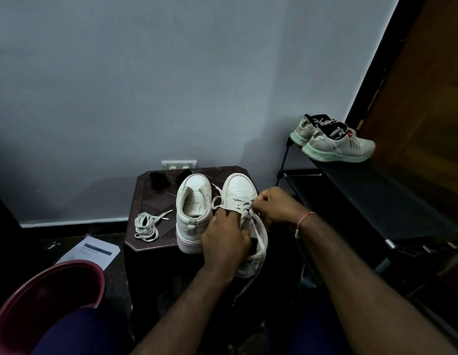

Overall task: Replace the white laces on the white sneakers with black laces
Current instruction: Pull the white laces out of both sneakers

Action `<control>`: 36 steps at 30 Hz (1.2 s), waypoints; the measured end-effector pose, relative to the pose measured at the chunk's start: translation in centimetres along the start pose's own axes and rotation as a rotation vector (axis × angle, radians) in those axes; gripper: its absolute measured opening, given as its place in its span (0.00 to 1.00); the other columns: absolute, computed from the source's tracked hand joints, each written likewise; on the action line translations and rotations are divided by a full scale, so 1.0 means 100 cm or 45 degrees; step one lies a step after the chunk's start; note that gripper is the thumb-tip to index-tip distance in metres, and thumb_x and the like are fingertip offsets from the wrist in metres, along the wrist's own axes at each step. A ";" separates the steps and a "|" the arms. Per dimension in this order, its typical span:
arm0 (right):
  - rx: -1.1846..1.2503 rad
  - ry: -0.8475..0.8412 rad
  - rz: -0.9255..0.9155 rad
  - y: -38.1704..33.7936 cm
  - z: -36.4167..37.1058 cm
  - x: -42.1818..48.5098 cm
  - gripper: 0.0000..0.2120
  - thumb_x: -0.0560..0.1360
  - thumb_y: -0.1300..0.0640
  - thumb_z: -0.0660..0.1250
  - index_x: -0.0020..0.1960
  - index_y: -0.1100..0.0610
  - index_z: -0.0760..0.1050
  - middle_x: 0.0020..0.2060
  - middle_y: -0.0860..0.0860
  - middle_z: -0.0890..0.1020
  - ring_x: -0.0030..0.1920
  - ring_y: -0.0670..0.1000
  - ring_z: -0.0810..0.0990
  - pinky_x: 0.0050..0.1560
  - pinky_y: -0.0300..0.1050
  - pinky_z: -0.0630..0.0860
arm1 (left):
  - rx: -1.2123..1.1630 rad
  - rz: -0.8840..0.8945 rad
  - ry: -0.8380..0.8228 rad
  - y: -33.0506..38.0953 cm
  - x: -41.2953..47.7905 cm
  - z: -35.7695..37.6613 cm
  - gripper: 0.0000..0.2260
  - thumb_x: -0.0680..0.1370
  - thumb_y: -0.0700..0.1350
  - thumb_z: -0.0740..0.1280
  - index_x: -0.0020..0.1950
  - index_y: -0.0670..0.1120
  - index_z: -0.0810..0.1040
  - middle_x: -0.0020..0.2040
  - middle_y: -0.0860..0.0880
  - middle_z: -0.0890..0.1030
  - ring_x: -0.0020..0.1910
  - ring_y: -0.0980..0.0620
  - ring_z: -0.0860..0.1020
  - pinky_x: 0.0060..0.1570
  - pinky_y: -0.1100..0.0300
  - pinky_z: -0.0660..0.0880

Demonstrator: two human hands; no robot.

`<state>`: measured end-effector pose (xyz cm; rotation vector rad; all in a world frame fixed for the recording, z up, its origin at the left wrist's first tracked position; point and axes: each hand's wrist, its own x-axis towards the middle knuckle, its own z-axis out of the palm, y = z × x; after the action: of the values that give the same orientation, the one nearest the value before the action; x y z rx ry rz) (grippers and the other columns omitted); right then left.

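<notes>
Just below the middle of the frame, your left hand (224, 235) lies over the throat of the right-hand white leather low-top sneaker (240, 186), its fingers curled down and pinching the flat white lace (260, 238) where it crosses the eyelets. Your right hand (275, 204), with a thin red thread (303, 219) round the wrist, pinches the same lace just right of the left hand's fingertips. Loose lengths of the lace trail down over the sneaker's heel. The other white sneaker (194, 201) stands touching it on the left, unlaced, on the dark brown patterned small table (156, 201). A removed white lace (146, 226) lies coiled left of the pair, and two bundles of black laces (158, 180) sit at the table's far edge. At right centre, worn white running shoes (335, 142) rest on a black metal rack (363, 190). A maroon plastic bucket (69, 278) fills the lower left.
</notes>
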<state>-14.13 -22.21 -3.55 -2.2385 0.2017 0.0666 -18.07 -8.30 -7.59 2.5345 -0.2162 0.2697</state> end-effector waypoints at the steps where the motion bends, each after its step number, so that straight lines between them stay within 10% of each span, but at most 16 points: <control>1: 0.199 0.017 0.019 -0.005 0.000 0.001 0.12 0.74 0.62 0.62 0.32 0.59 0.73 0.26 0.57 0.74 0.25 0.53 0.72 0.29 0.42 0.70 | 0.011 0.007 -0.009 0.000 0.000 0.000 0.12 0.75 0.50 0.62 0.56 0.46 0.75 0.58 0.46 0.74 0.58 0.45 0.74 0.51 0.52 0.71; 5: 0.929 0.159 0.013 -0.019 -0.009 0.007 0.09 0.76 0.63 0.61 0.37 0.58 0.72 0.30 0.53 0.73 0.28 0.50 0.71 0.28 0.39 0.68 | 0.019 0.026 -0.017 0.000 -0.002 0.001 0.13 0.75 0.49 0.62 0.58 0.47 0.74 0.58 0.47 0.73 0.58 0.46 0.73 0.51 0.52 0.72; 16: -0.137 0.028 -0.183 0.011 -0.006 -0.001 0.10 0.75 0.54 0.71 0.36 0.57 0.78 0.33 0.54 0.82 0.31 0.48 0.77 0.36 0.44 0.75 | -0.026 0.004 -0.013 -0.001 0.000 0.001 0.13 0.75 0.50 0.63 0.57 0.46 0.75 0.57 0.46 0.74 0.58 0.45 0.74 0.51 0.51 0.71; 22: 0.827 0.221 -0.142 -0.011 -0.009 0.006 0.09 0.79 0.58 0.65 0.41 0.61 0.75 0.34 0.55 0.78 0.29 0.47 0.75 0.26 0.35 0.72 | -0.031 -0.016 -0.015 -0.001 0.000 -0.001 0.13 0.75 0.50 0.62 0.57 0.45 0.75 0.57 0.46 0.74 0.59 0.45 0.73 0.52 0.52 0.71; 26: 0.512 0.049 -0.046 0.016 -0.005 -0.004 0.15 0.74 0.47 0.70 0.44 0.60 0.80 0.36 0.56 0.81 0.34 0.51 0.76 0.32 0.42 0.73 | -0.016 -0.021 -0.020 -0.001 0.001 0.002 0.13 0.75 0.50 0.63 0.56 0.45 0.75 0.58 0.46 0.74 0.59 0.45 0.73 0.52 0.52 0.71; 36: -0.114 0.079 -0.194 0.017 -0.002 -0.001 0.11 0.73 0.56 0.73 0.33 0.55 0.78 0.29 0.48 0.81 0.29 0.44 0.76 0.36 0.41 0.74 | -0.013 -0.009 -0.014 -0.002 0.001 0.004 0.13 0.74 0.50 0.63 0.56 0.46 0.75 0.58 0.47 0.73 0.58 0.45 0.74 0.52 0.51 0.72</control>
<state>-14.51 -23.42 -4.76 -2.3399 0.0617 -0.0776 -17.87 -8.34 -8.03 2.5269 -0.2120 0.2510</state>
